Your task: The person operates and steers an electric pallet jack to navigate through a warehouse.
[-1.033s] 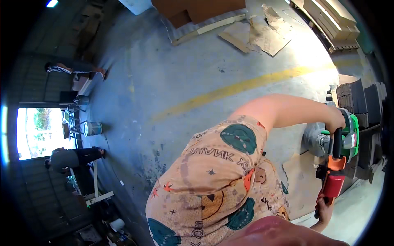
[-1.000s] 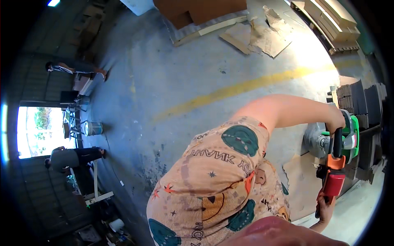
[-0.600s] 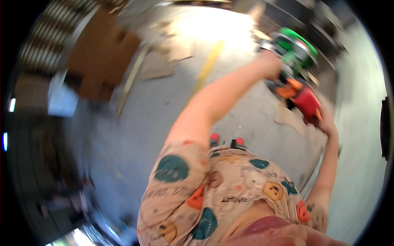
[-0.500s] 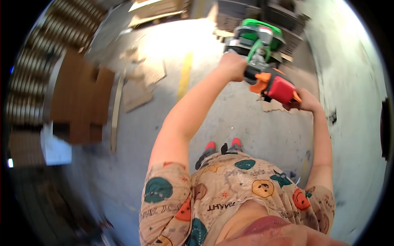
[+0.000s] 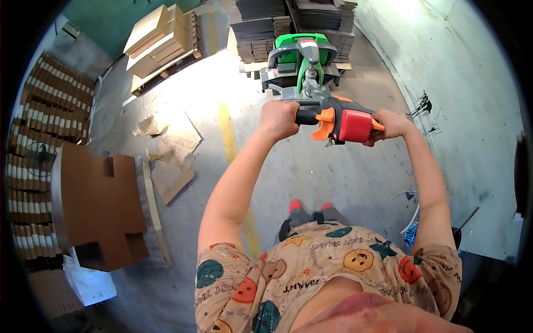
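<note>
Both hands, left hand, right hand, apparently gripping pallet-truck handle

Green and grey pallet truck parked nose-in against the stacked grey sheets, tiller raised toward the viewer, its red-and-orange control head nearest, black grips gripped at either end.

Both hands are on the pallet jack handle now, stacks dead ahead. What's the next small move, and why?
Probably ease the pallet jack straight forward: left hand and right hand both grip the handle, and its green body already sits squarely against the pallet of dark sheets.
</note>
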`<state>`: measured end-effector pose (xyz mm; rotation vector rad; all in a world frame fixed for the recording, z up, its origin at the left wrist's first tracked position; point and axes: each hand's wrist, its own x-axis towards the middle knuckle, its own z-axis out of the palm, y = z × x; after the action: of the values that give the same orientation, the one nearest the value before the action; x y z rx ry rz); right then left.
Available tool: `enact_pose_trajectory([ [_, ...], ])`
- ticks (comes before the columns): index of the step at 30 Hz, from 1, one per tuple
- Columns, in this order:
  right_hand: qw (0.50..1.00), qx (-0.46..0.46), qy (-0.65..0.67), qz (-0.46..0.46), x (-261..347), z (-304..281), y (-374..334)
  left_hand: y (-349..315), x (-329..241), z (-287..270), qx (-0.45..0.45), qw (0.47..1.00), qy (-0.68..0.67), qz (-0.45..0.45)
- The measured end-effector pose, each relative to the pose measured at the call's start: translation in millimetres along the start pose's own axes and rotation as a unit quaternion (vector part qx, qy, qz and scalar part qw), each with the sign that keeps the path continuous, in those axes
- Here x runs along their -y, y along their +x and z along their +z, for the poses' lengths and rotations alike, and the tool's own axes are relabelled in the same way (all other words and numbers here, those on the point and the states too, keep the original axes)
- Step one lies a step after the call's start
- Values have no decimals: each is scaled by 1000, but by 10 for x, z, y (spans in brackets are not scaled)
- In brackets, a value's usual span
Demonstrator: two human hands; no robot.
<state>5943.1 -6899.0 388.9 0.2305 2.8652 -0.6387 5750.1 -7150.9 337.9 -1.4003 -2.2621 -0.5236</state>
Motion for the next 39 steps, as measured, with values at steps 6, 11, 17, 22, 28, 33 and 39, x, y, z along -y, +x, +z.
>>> enact_pose_trajectory([
  [6, 998, 19, 13, -54, 357, -197, -264, -97, -119, -463, 18, 1000, -6, -22],
  [11, 999, 36, 7, -23, 629, -518, -653, -72, -357, -986, 60, 998, -20, -31],
  [17, 998, 60, 22, 6, 1118, -1128, -988, 39, -512, -1681, 83, 995, -40, -39],
  [22, 997, 66, -11, -32, 1277, -1495, -1151, 161, -624, -2228, 109, 991, -65, -37],
  [28, 996, 88, -26, 7, 1672, -1933, -1331, 456, -661, -2805, 267, 961, -58, -43],
  [33, 990, 133, -41, 26, 1996, -2314, -1360, 631, -543, -3227, 345, 930, -125, -17],
  [39, 990, 132, -44, 3, 2273, -2702, -1312, 808, -401, -3705, 335, 927, -163, -48],
])
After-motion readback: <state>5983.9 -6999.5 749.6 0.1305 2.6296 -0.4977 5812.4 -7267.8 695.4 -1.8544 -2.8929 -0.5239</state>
